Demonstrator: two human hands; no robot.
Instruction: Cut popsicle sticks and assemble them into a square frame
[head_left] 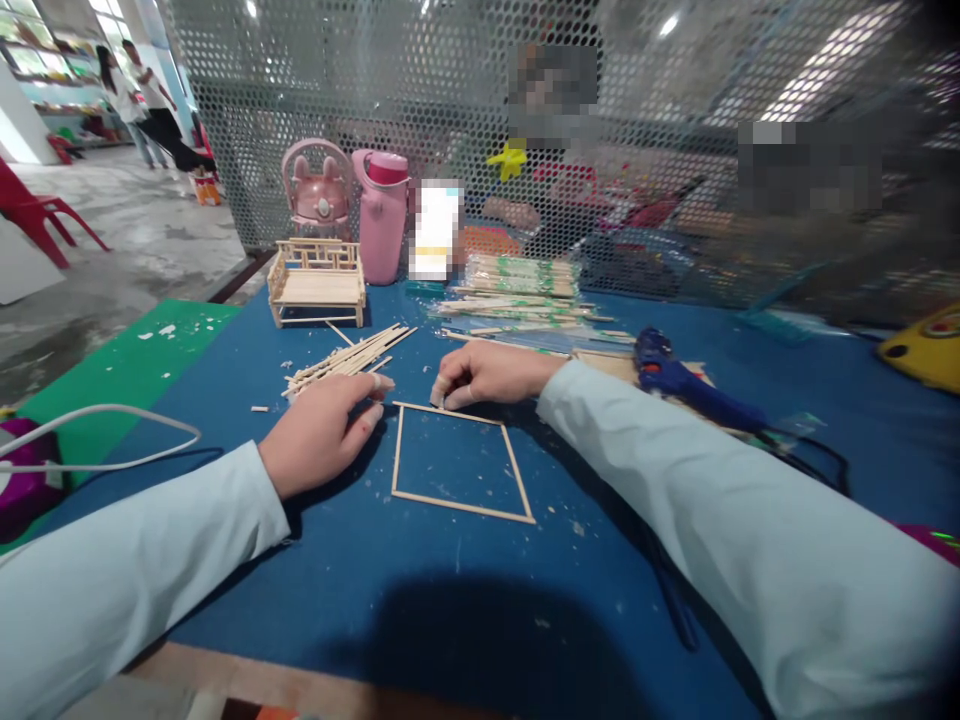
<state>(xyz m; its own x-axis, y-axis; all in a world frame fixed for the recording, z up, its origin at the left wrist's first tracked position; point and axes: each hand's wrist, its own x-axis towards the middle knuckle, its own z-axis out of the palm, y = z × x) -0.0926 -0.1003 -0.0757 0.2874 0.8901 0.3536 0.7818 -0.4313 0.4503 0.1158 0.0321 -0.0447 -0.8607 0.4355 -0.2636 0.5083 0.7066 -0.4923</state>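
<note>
Four-sided and flat, a frame of thin wooden sticks [463, 508] lies on the blue tabletop between my hands. My right hand [495, 372] reaches over its far side, thumb and fingers pinched at the far wooden stick [480, 417]. Beside the far left corner is my left hand [319, 432], its thumb and index finger apart and nothing visible between them. White wraps cover some fingertips. A loose pile of sticks [360, 358] lies just behind my left hand.
A small stick-built bench [315, 288], a pink bottle [382, 225] and a phone [435, 235] stand at the back. Packaged sticks [521, 275] lie before the perforated metal screen [390, 60]. A blue glue gun [690, 385] with its cord lies beyond my right forearm.
</note>
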